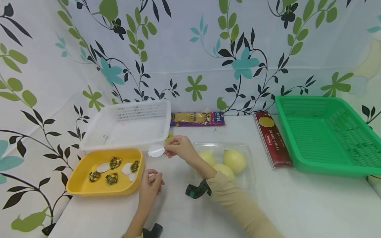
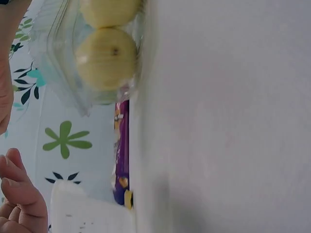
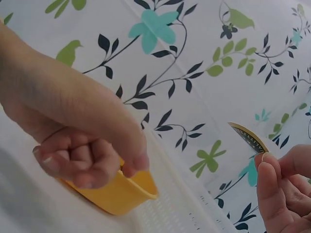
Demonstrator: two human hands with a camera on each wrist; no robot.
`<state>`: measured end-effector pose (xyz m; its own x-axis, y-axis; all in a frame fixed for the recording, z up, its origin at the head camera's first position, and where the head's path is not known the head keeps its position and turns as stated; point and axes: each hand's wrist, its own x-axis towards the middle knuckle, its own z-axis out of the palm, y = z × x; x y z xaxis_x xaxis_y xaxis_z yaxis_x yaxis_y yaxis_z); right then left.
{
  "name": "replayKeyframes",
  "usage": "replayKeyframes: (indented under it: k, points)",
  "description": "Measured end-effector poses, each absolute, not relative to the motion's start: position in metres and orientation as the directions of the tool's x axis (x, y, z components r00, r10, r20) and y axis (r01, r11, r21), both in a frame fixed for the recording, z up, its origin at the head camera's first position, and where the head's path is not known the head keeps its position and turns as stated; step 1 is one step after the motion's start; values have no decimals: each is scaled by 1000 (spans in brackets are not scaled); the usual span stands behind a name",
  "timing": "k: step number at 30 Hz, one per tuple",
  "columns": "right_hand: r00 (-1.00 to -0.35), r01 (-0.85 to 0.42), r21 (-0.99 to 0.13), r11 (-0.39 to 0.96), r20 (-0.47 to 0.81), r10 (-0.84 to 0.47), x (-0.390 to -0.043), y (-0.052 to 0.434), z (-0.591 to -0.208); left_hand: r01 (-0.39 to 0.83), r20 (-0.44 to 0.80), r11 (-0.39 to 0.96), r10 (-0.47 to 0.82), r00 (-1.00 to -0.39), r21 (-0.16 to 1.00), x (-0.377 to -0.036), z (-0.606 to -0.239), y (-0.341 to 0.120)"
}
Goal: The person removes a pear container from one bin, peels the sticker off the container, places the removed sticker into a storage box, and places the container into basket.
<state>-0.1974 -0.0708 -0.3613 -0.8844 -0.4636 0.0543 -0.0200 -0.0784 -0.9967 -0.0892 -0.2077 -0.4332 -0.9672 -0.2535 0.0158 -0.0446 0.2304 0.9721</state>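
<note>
The right forearm hid part of the clear tray (image 1: 249, 165) and the lowest pear (image 1: 224, 170) in the head view. Print on the stickers (image 1: 115, 162) in the yellow tray (image 1: 78, 185) was too small to read. The green basket (image 1: 327, 135) was cut off at the right edge.

My white table (image 1: 297, 205) has a yellow tray (image 1: 78, 180) and a white basket (image 1: 131, 125) on the left, a clear box of pears (image 1: 248, 162) mid-table, a purple packet (image 1: 197, 119) at the back, then a red pasta box (image 1: 273, 140) beside a green basket (image 1: 327, 135).
</note>
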Motion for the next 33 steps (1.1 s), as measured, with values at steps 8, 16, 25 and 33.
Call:
replayKeyframes:
  k: [8, 16, 25, 33]
  points:
    - [-886, 15, -993, -120, 43, -461, -197, -98, -368, 78, 208, 322, -395, -895, 944, -73, -426, -242]
    - [-881, 67, -984, -166, 20, -473, -188, -125, -375, 20, 243, 365, -578, -779, 931, -68, -449, -290]
    - [-887, 97, -987, -127, -28, -461, -183, -160, -404, -126, 293, 437, -764, -575, 891, -82, -512, -389]
    - [-887, 79, -992, -99, -25, -461, -171, -178, -422, -89, 122, 178, -892, -435, 980, -75, -494, -378]
